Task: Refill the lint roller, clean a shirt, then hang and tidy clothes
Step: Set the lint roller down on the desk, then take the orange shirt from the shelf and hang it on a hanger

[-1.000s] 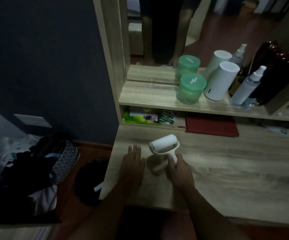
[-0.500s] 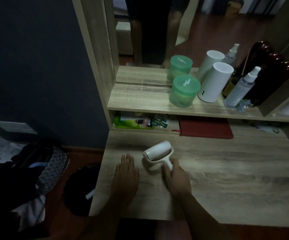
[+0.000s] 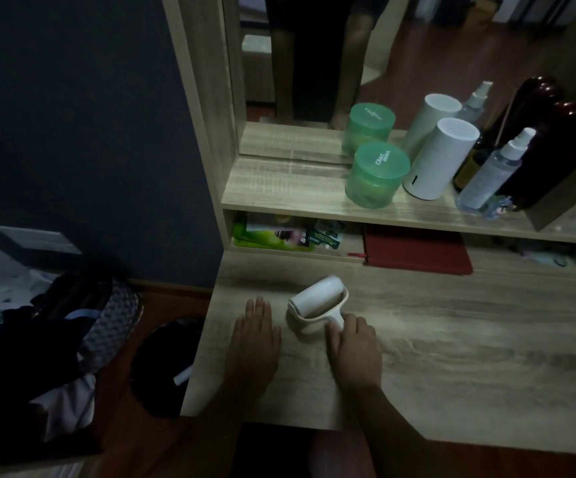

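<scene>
Looking down through the head view, the only 1 given, the white plastic lint roller [image 3: 317, 301] lies on the pale wood-grain worktop [image 3: 452, 339], near its left front corner and just ahead of the 2 hands. Its drum runs slantwise, from near-left to far-right. Its short handle points back toward the person and into the right hand [image 3: 355, 343], whose fingers are curled round it.

The left hand [image 3: 255, 336] lies flat on the worktop just beside the drum's near-left end, fingers straight, holding nothing and clear of the roller. The 2 hands are apart, with the roller's frame between them.

By my reading the refill is not yet begun, since the drum sits in its frame. The left hand is nearer the drum's near end, so any pull along that slanted axis would likely fall to it while the right steadies the handle.
</scene>
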`<action>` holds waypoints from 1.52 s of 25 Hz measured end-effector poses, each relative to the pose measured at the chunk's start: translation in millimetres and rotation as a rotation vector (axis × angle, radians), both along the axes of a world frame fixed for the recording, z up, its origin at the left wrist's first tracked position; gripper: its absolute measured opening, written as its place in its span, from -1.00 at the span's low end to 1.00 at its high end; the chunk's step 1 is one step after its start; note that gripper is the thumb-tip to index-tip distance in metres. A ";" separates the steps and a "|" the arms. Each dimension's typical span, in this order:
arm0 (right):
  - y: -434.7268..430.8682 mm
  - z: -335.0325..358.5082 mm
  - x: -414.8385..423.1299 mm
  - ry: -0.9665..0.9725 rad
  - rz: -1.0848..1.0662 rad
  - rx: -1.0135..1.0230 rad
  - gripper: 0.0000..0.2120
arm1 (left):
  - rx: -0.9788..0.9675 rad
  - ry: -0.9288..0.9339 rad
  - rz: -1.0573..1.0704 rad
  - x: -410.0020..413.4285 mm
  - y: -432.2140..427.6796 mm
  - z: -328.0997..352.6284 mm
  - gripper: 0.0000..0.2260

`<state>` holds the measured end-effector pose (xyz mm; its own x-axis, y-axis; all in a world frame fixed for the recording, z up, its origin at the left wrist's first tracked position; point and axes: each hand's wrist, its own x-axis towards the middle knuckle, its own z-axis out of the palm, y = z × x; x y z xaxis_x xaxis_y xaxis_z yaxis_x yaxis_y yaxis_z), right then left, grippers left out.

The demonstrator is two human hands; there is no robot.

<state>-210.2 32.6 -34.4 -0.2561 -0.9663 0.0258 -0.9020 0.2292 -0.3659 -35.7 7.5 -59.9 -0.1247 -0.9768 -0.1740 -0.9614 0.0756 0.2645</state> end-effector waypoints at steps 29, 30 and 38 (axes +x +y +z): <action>37.5 391.1 332.5 -0.603 1.114 -0.784 -0.75 | -1.008 -0.140 0.586 254.2 192.9 436.4 -0.53; 50.9 405.7 353.3 -0.620 1.168 -0.807 -0.73 | -1.019 -0.172 0.633 267.6 213.2 450.6 -0.51; 163.8 514.0 501.7 -0.762 1.453 -0.957 -0.55 | -1.145 -0.516 0.864 378.0 352.8 542.0 -0.44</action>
